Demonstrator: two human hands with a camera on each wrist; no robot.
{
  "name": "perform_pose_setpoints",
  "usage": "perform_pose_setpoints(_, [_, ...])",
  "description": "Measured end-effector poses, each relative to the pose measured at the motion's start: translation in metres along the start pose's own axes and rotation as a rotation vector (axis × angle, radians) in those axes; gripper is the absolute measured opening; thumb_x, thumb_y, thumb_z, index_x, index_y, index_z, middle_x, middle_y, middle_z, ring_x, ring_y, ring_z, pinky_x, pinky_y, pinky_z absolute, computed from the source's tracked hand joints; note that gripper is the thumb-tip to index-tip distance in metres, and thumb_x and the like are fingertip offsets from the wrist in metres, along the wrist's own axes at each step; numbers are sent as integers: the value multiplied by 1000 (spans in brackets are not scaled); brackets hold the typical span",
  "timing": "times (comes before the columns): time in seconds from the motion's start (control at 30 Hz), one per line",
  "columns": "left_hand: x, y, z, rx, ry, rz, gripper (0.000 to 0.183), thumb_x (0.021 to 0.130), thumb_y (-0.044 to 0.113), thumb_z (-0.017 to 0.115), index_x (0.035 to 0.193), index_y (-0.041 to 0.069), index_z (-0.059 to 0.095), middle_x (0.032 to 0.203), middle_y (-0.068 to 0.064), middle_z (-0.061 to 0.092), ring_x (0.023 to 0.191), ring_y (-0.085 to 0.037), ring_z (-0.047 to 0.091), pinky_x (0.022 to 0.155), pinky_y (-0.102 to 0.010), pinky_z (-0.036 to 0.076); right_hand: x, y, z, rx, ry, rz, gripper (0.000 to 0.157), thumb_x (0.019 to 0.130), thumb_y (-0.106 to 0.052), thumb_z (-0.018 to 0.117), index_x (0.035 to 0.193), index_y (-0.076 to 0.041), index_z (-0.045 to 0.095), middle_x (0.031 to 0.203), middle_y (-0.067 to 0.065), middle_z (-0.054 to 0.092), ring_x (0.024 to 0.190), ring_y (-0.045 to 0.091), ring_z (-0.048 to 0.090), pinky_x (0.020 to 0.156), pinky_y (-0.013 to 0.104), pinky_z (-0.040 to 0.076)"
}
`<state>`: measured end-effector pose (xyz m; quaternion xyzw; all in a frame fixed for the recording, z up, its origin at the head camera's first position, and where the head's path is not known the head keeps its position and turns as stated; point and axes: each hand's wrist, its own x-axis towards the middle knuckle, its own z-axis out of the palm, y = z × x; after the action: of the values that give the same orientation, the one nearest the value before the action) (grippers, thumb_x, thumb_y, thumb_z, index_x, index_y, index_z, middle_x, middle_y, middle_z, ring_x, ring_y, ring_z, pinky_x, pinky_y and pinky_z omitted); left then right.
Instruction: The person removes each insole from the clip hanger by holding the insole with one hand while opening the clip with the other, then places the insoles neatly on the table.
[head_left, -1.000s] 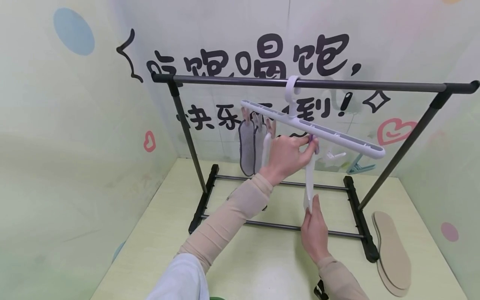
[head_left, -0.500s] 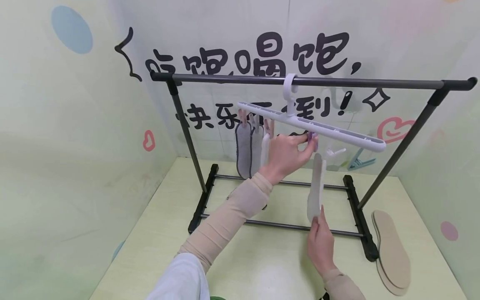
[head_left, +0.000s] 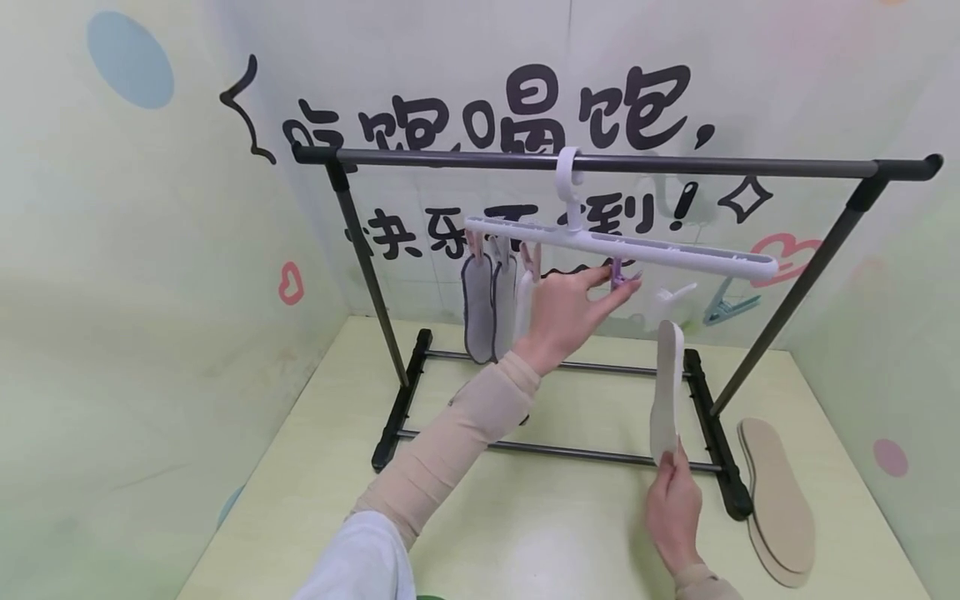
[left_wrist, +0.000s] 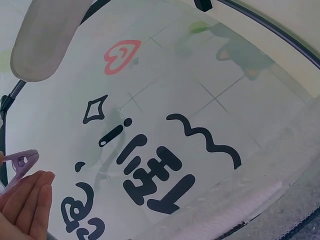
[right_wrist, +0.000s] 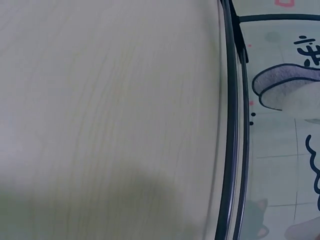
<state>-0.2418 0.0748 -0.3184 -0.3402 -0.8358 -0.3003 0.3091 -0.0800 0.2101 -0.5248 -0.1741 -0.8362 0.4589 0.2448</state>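
A lilac hanger (head_left: 660, 252) hangs by its hook from the rack's bar. Below its middle, my left hand (head_left: 564, 315) pinches a purple clothespin (head_left: 617, 273) between thumb and fingers; the left wrist view shows that clothespin (left_wrist: 22, 164) at the fingertips. Lower and to the right, my right hand (head_left: 673, 510) holds a pale shoe insole (head_left: 665, 392) upright by its bottom end. The insole's top is apart from the purple clothespin. Pink and pale clothespins (head_left: 531, 260) at the hanger's left end hold two grey insoles (head_left: 477, 308) and a white one, partly hidden by my left hand.
The black rack (head_left: 798, 283) stands on a pale wooden table (head_left: 525, 525). Two beige insoles (head_left: 780, 500) lie stacked by its right foot. A white clothespin (head_left: 677, 293) and a teal clothespin (head_left: 729, 308) hang under the hanger's right half. Printed walls enclose the table.
My right hand has moved right and down with the pale insole, away from the purple clothespin. My left hand stays at the clothespin. The hanger's right end has swung, so it slopes less in view.
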Motion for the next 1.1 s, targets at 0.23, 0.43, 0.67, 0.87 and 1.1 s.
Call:
perform_pose_setpoints(0.23, [-19, -3, -4, -79, -56, -31, 32, 94, 39, 65, 109, 12, 76, 103, -1, 77, 87, -10, 74, 85, -27, 54, 4, 8, -11, -50, 145, -28, 28, 105, -5, 35, 115, 16, 51, 102, 42, 61, 71, 43, 57, 54, 42, 42])
perform_pose_setpoints(0.43, [-41, -9, -7, -173, -85, -83, 31, 96, 36, 64, 111, 11, 75, 104, -2, 76, 86, -12, 75, 73, -16, 54, 9, 12, -22, -5, 233, 10, 28, 104, -5, 39, 116, 17, 51, 110, 46, 57, 99, 62, 57, 76, 70, 44])
perform_pose_setpoints(0.67, [-66, -14, -11, -181, -90, -116, 31, 97, 35, 63, 109, 11, 76, 104, -3, 76, 84, -12, 75, 73, -21, 56, 15, 18, -37, -47, 236, 139, 25, 104, -10, 41, 102, 12, 52, 80, 28, 55, 65, 28, 52, 58, 34, 40])
perform_pose_setpoints(0.87, [-87, -19, -10, -183, -91, -188, 30, 97, 35, 63, 109, 11, 76, 101, -4, 77, 77, -14, 75, 67, -21, 55, 17, 23, -55, -38, 251, 213, 29, 104, -13, 41, 109, 13, 53, 75, 7, 47, 63, 3, 35, 56, 21, 28])
perform_pose_setpoints(1.1, [-102, -27, -10, -181, -79, -235, 31, 96, 36, 63, 109, 10, 75, 98, -3, 77, 82, -16, 76, 72, -27, 57, 10, 38, -76, -24, 351, 240, 24, 100, -11, 47, 98, 12, 53, 62, -17, 36, 62, -3, 31, 61, 24, 27])
